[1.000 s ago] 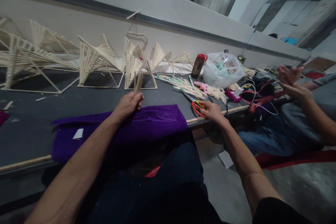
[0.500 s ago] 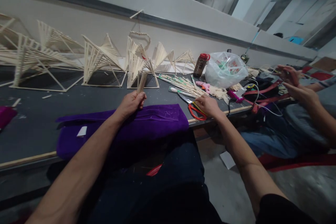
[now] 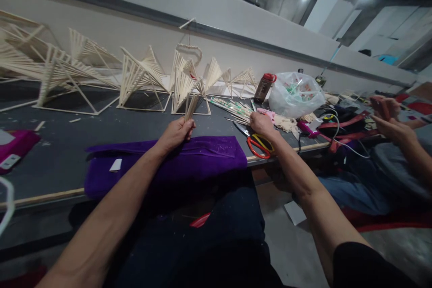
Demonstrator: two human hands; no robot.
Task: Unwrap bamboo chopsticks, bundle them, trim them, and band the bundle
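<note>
My left hand (image 3: 178,134) is closed around an upright bundle of thin wooden sticks (image 3: 191,107), above a folded purple cloth (image 3: 209,162). My right hand (image 3: 262,123) has its fingers curled down at the near ends of the loose sticks (image 3: 227,107) lying in green-marked wrappers. What its fingertips hold, if anything, is hidden. Just below that hand lie scissors (image 3: 259,147) with red and yellow handles, blades pointing away. A pink glue gun (image 3: 268,113) shows partly behind the right hand.
Twisted stick models (image 3: 143,81) stand along the wall. A brown bottle (image 3: 263,87) and a plastic bag (image 3: 295,94) stand at the back right. Magenta devices (image 3: 18,146) lie on the table at left and right. Another person's hands (image 3: 388,117) are raised at far right.
My right hand has moved forward and left, off the scissors handles to the stick ends. My left hand still grips the bundle. The view has turned slightly left.
</note>
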